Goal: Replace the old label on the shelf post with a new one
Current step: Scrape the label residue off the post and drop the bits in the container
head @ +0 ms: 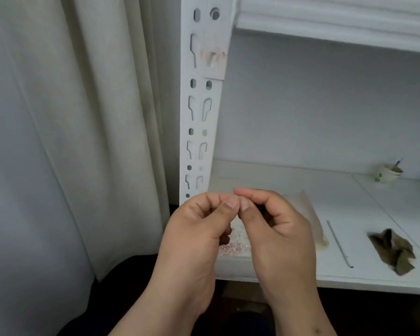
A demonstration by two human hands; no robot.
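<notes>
Both hands meet in front of the lower end of the shelf post, just above the front edge of the shelf. The left hand has its fingers curled inward, thumb tip pressed toward the right hand's thumb tip. The right hand is curled the same way, its forefinger arched over the top so the fingertips of both hands touch. Whatever sits between the fingertips is too small or hidden to make out, so I cannot tell whether either hand grasps anything.

High on the white slotted post, the old label is a worn, partly scraped patch with faint reddish marks, stuck over one keyhole slot. Below the hands, pinkish-white scrapings lie scattered on the shelf. Further right on the shelf lie a translucent strip, a thin rod, a crumpled brown scrap and, near the back, a small cup. A pale curtain hangs left of the post.
</notes>
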